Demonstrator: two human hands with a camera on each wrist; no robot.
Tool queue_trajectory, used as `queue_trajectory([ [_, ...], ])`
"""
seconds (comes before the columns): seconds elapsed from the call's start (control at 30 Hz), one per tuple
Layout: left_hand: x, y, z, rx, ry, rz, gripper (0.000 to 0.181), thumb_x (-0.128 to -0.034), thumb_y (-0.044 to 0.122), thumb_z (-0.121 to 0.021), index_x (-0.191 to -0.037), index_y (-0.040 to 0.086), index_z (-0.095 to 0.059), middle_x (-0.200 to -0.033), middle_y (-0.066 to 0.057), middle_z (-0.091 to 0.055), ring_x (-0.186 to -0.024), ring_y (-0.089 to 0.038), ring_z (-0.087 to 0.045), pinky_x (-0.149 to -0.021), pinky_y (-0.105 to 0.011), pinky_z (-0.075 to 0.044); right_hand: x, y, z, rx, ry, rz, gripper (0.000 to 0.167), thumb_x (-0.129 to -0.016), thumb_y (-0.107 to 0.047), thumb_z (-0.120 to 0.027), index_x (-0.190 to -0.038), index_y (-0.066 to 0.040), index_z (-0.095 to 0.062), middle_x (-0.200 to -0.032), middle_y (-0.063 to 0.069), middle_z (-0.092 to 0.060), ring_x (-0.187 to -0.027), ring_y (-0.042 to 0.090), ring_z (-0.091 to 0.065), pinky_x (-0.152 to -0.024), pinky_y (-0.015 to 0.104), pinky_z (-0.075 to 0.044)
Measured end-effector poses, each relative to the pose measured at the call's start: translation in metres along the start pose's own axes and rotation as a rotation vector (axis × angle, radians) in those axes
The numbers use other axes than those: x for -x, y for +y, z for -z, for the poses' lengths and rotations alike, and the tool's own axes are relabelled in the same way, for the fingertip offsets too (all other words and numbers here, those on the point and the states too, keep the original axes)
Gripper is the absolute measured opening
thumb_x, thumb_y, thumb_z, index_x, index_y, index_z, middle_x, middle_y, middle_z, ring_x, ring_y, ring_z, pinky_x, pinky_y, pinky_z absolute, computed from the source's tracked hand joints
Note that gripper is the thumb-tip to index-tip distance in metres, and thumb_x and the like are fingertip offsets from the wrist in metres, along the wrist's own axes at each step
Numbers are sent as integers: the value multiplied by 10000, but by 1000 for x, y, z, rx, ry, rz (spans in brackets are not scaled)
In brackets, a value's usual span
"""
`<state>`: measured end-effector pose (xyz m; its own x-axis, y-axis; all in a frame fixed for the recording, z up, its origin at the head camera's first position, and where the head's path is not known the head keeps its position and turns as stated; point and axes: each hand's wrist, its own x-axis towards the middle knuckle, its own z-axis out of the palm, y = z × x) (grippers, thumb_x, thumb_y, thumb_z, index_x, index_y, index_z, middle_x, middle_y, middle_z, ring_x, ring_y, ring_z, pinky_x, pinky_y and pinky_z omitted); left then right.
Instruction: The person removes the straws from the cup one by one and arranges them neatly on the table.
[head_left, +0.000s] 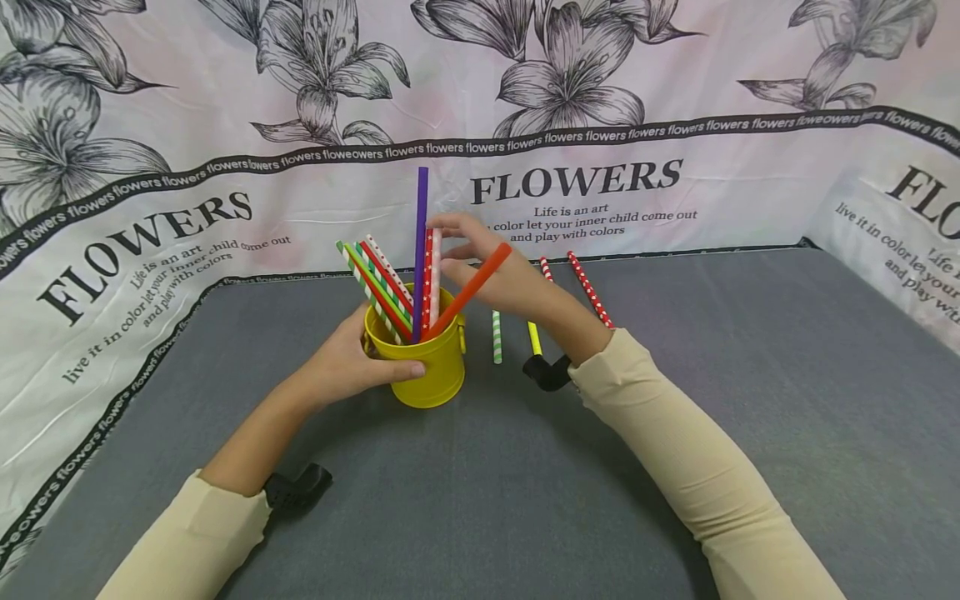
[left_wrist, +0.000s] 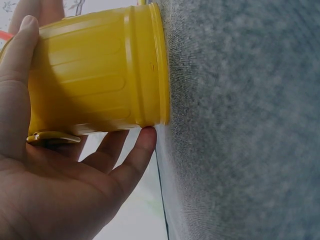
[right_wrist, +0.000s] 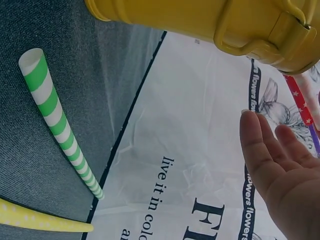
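A yellow bucket (head_left: 431, 375) stands on the grey cloth, holding several paper straws. My left hand (head_left: 360, 358) grips its side, thumb in front and fingers behind; the left wrist view shows a fingertip at the bucket's base. At the straws' upper ends my right hand (head_left: 480, 262) pinches a pale pink straw (head_left: 436, 275). Against that stands a red straw with white stars (head_left: 427, 275), beside a taller purple straw (head_left: 422, 217). An orange straw (head_left: 472, 292) leans right, below the right hand. Green-striped, red and dotted straws (head_left: 378, 287) lean left.
On the cloth to the right lie a green-striped straw (right_wrist: 60, 125), a yellow straw (right_wrist: 40, 217) and a red straw with white dots (head_left: 590, 287). Another red straw (head_left: 546, 268) lies partly behind the right forearm. A flower-printed sheet (head_left: 570, 200) rises behind the table.
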<state>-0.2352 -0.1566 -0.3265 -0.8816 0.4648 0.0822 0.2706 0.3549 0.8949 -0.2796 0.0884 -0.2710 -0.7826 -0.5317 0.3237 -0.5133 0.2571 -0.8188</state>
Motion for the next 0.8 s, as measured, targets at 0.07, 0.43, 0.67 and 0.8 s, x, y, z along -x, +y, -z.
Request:
queue_trajectory([
  [0.07,0,0,0,-3,0,3,765,-826,259,-849,-1394,110,-358,-1309,-70,-553,-1158,-265,-567,-986,-472,-495,0,0,0,23,21,5,470,-1005,-146,-563,-1463,-182,-461,-1494,39,-436,-1244,214,-544,-897,406,-545],
  [0.43,-1,-2,0,-7,-11,-26,752,-821,264,-849,-1385,114,-374,-1284,-62,-570,-1125,-263,-576,-975,-457,-502,7,-18,4,284,155,174,377,-968,-210,-656,-1339,-142,-651,-1454,24,-506,-1305,153,-458,-1024,361,-456],
  [0.67,-1,-1,0,-20,-6,-18,765,-825,274,-846,-1395,105,-364,-1286,-72,-565,-1116,-267,-574,-969,-453,-506,13,-34,3,343,177,271,322,-952,-217,-701,-1261,-124,-706,-1332,-30,-639,-1403,59,-367,-1156,368,-283],
  [0.8,-1,-2,1,-4,-14,-30,774,-823,257,-848,-1401,101,-357,-1286,-75,-563,-1115,-265,-575,-970,-443,-503,16,-39,-1,236,135,366,269,-927,-84,-721,-1192,-39,-708,-1180,47,-706,-1194,96,-593,-1042,298,-440],
])
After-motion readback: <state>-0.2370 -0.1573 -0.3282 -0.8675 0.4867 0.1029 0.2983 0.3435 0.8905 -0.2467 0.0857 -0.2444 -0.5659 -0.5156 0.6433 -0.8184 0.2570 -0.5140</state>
